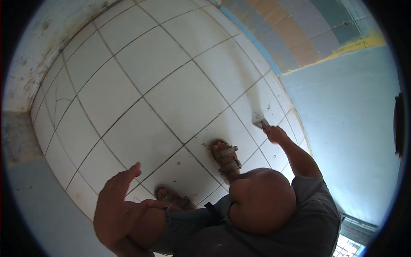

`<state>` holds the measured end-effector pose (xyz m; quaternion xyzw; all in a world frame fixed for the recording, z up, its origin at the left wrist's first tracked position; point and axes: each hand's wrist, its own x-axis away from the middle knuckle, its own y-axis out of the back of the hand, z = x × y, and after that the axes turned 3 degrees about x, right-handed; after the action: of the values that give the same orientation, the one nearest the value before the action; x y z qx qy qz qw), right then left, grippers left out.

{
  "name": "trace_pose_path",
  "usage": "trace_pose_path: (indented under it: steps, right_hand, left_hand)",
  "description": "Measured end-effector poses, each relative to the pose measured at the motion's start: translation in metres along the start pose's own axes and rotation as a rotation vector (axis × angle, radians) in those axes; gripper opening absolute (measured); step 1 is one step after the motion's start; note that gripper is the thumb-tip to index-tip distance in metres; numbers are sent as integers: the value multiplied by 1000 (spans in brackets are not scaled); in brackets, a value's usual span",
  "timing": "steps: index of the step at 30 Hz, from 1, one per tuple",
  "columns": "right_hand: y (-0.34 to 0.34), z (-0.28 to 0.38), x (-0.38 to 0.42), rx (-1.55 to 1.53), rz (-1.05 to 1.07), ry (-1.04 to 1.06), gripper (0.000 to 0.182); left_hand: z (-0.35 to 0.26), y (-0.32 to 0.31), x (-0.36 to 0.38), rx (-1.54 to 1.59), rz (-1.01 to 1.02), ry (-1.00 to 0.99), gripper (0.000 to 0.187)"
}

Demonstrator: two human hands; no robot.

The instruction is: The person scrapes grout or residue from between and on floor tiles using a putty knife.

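My right hand [276,134] is closed around the handle of a scraper [259,123], most of the handle hidden in my fingers. The flat metal blade lies low over the white tiled floor [184,94], with small dark flecks [257,115] of debris right at its edge. On the other side, my left hand [114,203] hovers near my left knee, fingers stretched out and thumb apart, holding nothing.
A light blue wall [342,107] rises on the right, with a multicoloured painted band [295,30] further along. Another wall [47,34], stained, stands at the left. My sandalled feet [224,158] are on the tiles between my hands. A window grille [357,233] shows at the lower right.
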<state>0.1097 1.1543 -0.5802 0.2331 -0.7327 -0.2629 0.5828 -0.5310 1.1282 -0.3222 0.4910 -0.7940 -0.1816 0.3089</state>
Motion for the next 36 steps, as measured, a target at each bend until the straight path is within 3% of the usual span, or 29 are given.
trace_pose_path:
  steps: [1,4,8,11,13,14,16,18,22,25,28,29,31,32,33,36]
  right_hand:
    - [-19,-24,18,-43,37,2,52]
    - [-74,-45,53,-332,-154,-37,60]
    - [-95,-1,57,-497,-111,-79,67]
    - [-91,22,45,-718,-71,-88,63]
    - [-88,26,28,-696,-135,-69,62]
    - [-85,27,18,-665,-205,-54,61]
    - [-69,23,-13,-665,-230,-48,60]
    - [-44,17,-34,-631,-216,-47,60]
    - [-87,23,-16,-574,-179,-86,61]
    - [-65,31,-11,-578,-167,-136,63]
    - [14,39,-12,-786,-11,-235,62]
    - [-8,35,-15,-792,-15,-239,62]
    - [-68,25,-28,-541,-239,-103,61]
    - [-57,33,-6,-638,-102,-142,62]
    - [-70,34,-6,-590,-192,-125,63]
    - [-27,34,-18,-694,-65,-205,63]
  left_hand:
    - [-4,-1,-6,6,17,-14,93]
    - [-18,-6,-22,118,53,0,98]
    - [-29,-15,-38,131,152,-34,99]
    - [-43,-22,-43,-78,109,123,98]
    - [-53,-29,-43,-387,95,130,98]
    - [-61,-29,-45,-392,96,137,98]
    - [-76,-31,-53,-353,251,154,98]
    - [-86,-38,-68,-326,281,110,97]
    - [-82,-47,-79,-321,338,-65,94]
    - [-58,-64,-85,-257,391,-13,91]
    - [-50,-65,-99,-275,457,-56,89]
    - [-47,-63,-103,-280,459,-63,89]
    - [-39,-60,-113,-157,401,-89,88]
    - [-32,-58,-115,-153,387,-89,88]
    - [-23,-57,-114,-179,361,-81,88]
    - [-24,-52,-115,-176,396,-24,86]
